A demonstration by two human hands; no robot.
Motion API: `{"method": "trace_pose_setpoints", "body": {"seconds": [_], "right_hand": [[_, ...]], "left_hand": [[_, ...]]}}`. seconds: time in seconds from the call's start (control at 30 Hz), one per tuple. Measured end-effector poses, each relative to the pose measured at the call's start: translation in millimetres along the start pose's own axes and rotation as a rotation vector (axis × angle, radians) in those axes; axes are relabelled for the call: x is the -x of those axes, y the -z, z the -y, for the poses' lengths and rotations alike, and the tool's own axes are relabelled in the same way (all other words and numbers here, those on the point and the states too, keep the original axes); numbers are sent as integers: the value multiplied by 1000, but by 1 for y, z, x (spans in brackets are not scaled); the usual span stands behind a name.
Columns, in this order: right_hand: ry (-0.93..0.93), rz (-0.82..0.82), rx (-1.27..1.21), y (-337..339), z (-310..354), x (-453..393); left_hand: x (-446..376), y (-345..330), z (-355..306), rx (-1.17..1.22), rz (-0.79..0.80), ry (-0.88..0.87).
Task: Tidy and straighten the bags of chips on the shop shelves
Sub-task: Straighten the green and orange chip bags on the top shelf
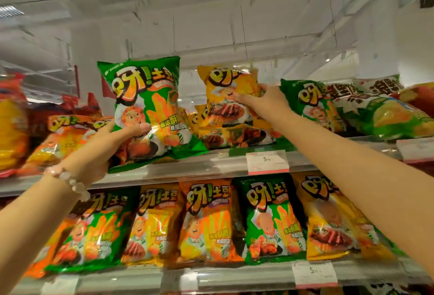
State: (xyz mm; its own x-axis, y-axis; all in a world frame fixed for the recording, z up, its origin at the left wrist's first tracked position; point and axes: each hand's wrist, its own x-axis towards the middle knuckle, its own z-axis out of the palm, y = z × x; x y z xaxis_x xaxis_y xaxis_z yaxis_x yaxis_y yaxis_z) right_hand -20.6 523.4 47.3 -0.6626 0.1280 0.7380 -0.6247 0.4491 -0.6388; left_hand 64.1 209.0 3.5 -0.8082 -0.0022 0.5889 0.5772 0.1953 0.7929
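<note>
Left hand (94, 151) fingers gripping green bag (145, 107), upright, centre-left of frame on top shelf (187, 168). Right hand (265, 102) fingers pinching yellow bag (225, 88), centre, standing on same shelf.

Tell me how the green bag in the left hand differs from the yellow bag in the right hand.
The green bag stands upright and smooth; the yellow bag leans and looks crumpled at its top. The left hand holds the green bag low at its side, thumb across the front; the right hand pinches the yellow bag at mid-height. The green bag pictures fries, the yellow bag grilled meat. Both sit on the upper shelf and carry the same logo.
</note>
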Motion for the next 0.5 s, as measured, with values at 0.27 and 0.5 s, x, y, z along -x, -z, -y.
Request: {"method": "trace_pose_setpoints", "body": {"seconds": [0.27,0.5], "right_hand": [[-88,47,70,-69,8,2],[-87,113,206,-89,2,8]], "left_hand": [[12,38,7,-26,35,-15],[13,43,10,-37,100,-51]]}}
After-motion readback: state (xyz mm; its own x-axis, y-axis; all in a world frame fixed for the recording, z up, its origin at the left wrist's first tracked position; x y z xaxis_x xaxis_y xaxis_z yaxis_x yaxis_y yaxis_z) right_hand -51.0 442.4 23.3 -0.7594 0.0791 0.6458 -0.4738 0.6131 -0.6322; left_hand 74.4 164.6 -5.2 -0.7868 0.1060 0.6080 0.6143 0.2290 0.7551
